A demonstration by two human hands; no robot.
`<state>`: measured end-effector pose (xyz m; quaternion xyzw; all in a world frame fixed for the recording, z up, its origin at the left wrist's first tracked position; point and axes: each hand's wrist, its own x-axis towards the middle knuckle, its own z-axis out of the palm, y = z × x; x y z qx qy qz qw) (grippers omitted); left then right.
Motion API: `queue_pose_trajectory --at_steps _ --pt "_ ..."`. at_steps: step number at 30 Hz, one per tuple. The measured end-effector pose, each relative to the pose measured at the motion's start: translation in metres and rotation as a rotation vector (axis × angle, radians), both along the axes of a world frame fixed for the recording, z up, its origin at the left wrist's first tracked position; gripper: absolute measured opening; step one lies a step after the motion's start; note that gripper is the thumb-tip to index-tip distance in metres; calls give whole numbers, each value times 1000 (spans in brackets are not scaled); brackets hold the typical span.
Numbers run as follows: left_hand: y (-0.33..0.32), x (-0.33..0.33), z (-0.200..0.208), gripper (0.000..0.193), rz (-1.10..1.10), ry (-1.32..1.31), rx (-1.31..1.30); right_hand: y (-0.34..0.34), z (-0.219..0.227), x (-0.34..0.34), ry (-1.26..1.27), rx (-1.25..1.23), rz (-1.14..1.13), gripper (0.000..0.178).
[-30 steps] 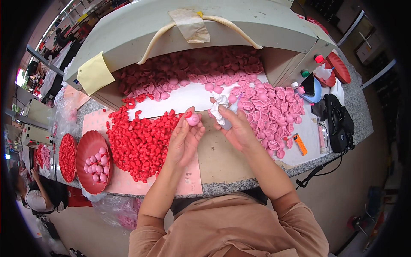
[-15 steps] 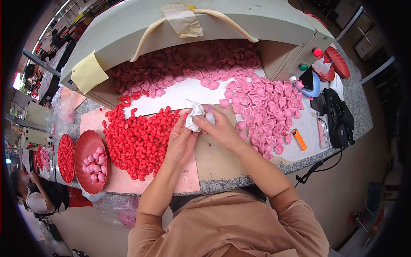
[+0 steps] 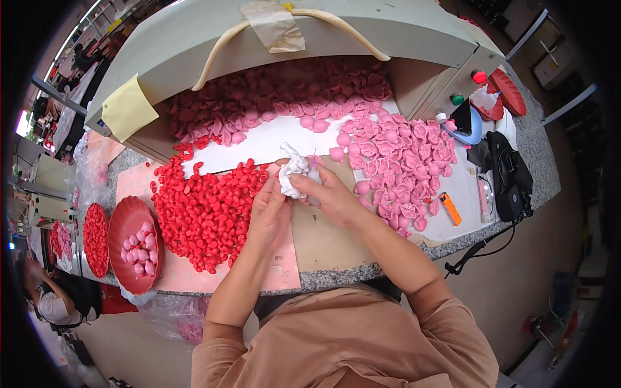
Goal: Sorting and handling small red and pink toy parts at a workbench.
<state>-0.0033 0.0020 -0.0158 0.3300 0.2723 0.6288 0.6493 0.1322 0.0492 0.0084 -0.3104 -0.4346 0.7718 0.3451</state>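
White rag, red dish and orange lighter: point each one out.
White rag (image 3: 292, 173), head view, on its crumpled middle between the hands.
Red dish (image 3: 124, 218), head view, on its bare upper rim.
Orange lighter (image 3: 451, 209), head view, on its body.

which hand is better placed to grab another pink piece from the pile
Right, probably. The right hand lies beside the pink pieces, the nearest almost touching its fingers. The left hand holds the white cloth and sits by the red pieces instead.
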Motion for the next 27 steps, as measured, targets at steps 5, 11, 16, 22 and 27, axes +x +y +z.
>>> queue_pose_trajectory --at_steps 5,11,16,22,27 --pt "0 3 3 38 -27 -125 -33 1 -4 6 241 -59 73 41" --pt "2 1 0 36 47 -154 -15 6 1 11 460 -197 83 45" --pt "3 2 -2 36 172 -71 -30 5 1 13 333 -179 -10 46" --pt "-1 8 -5 33 277 158 98 -6 -15 -5 46 80 -179 28" --pt "-2 13 -8 29 296 267 126 -11 -8 -10 179 -21 -282 26"
